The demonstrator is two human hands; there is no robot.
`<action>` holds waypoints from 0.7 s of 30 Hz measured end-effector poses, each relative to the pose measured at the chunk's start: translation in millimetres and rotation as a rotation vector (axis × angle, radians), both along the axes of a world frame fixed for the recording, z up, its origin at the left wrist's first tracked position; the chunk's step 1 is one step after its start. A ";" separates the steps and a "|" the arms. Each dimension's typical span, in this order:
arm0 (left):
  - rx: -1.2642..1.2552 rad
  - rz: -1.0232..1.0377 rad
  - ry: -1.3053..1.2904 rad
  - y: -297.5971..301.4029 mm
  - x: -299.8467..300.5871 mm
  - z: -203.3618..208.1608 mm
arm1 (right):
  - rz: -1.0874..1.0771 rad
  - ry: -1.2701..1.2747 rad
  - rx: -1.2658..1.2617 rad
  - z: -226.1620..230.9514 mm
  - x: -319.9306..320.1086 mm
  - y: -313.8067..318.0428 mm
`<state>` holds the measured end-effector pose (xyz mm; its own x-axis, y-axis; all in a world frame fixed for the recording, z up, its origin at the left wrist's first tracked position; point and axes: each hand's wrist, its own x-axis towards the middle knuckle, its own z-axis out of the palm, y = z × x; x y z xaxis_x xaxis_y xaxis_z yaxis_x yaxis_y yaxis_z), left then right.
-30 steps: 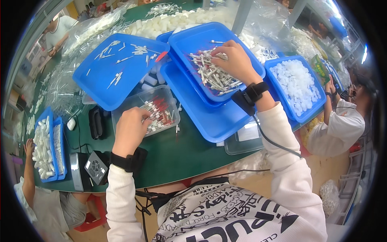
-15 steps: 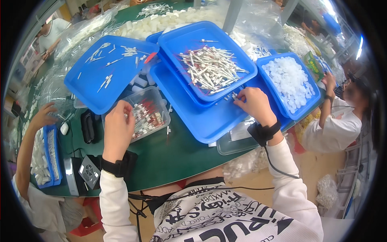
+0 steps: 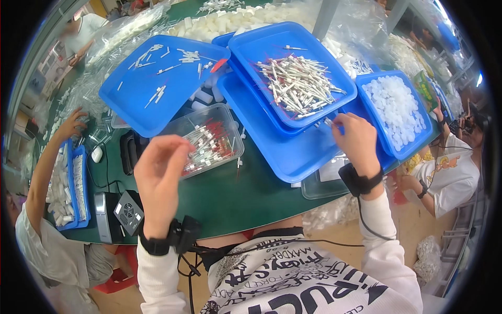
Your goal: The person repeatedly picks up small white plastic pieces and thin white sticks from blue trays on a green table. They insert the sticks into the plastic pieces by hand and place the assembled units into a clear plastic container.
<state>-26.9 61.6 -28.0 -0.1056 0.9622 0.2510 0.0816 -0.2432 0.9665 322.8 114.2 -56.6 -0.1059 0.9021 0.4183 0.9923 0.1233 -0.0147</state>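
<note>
My left hand (image 3: 163, 175), thumb and fingers drawn together, hovers at the near left side of a clear plastic tub (image 3: 236, 158). Whatever its fingertips hold, if anything, is too small to make out. Inside the tub lie many thin white sticks with red ends (image 3: 210, 144). My right hand (image 3: 356, 137) has its fingers curled in a pinch at the near right edge of the stacked blue trays. Small white pieces (image 3: 328, 121) show beside those fingertips, over the lower blue tray (image 3: 293, 165). A heap of similar white sticks (image 3: 298, 83) fills the upper blue tray (image 3: 246, 44).
Another blue tray (image 3: 125, 94) at left carries scattered sticks. White translucent caps (image 3: 395, 112) fill a blue tray at right. A black case (image 3: 129, 152), a grey device (image 3: 129, 212) and cables lie left. Co-workers sit at both sides; one's hand (image 3: 72, 124) reaches in.
The whole scene has shifted right in view. My left hand appears larger, as if raised. My right hand stays pinched by the stacked trays. The right co-worker's arms have moved.
</note>
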 end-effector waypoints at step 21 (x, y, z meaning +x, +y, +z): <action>0.039 0.191 -0.512 -45.1 59.4 1.3 | 0.601 1.665 -0.766 11.5 -128.8 -110.7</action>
